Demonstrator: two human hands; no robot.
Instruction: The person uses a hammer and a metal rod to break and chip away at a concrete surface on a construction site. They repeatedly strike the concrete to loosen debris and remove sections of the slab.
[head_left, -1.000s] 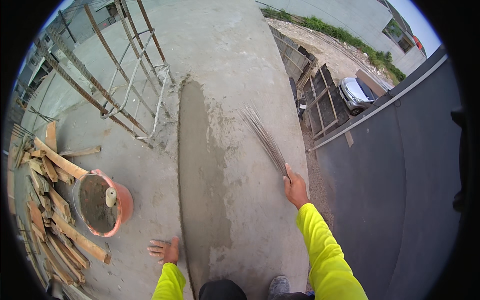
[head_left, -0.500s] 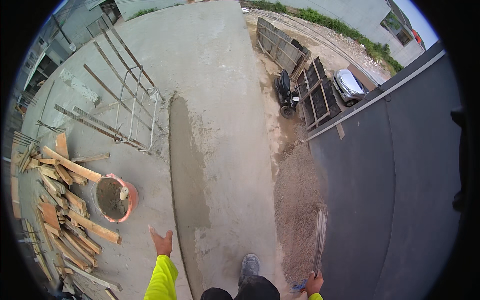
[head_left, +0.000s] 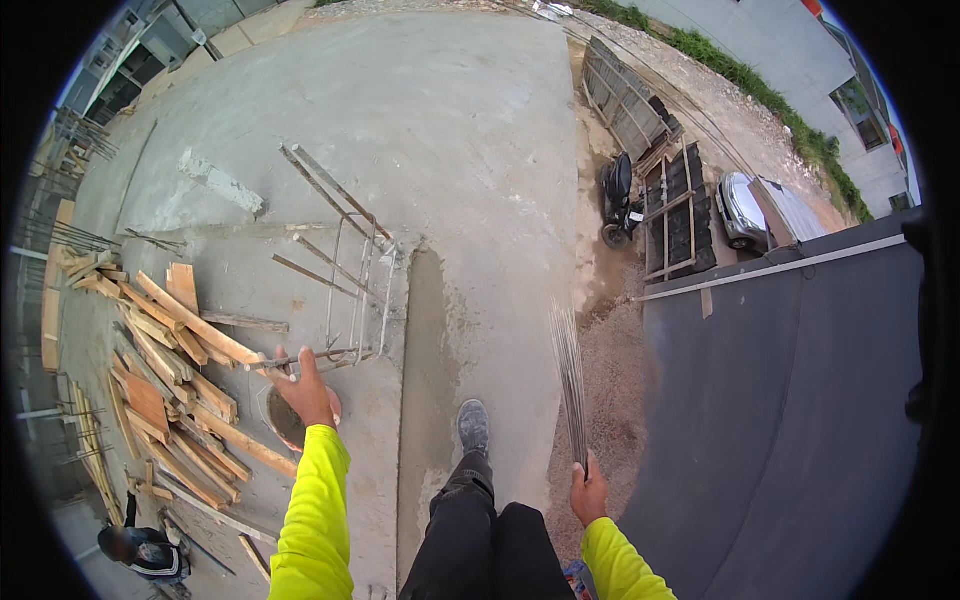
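Observation:
My right hand (head_left: 590,488) is closed around the lower end of a bundle of thin sticks (head_left: 570,390). The bundle points away from me and fans out slightly at its far end. My left hand (head_left: 306,388) reaches forward with its fingers apart, in front of a steel reinforcing bar (head_left: 340,357); whether it touches the bar I cannot tell. Below that hand stands a reddish bucket (head_left: 286,418) of grey mortar, partly hidden by the hand and sleeve. The bars rise from a wire-tied rebar column (head_left: 375,270) ahead on the left.
Timber offcuts (head_left: 190,400) are heaped on the left. A damp mortar strip (head_left: 425,330) runs along a step in the concrete slab (head_left: 480,200). A dark wall (head_left: 760,400) lies at right. Beyond are a motorbike (head_left: 620,200) and a car (head_left: 742,210). Another person (head_left: 150,555) is at lower left.
My left hand has moved forward, over the bucket and beside the rebar. My right hand has brought the stick bundle forward and left. The view has shifted, and a person now shows at lower left.

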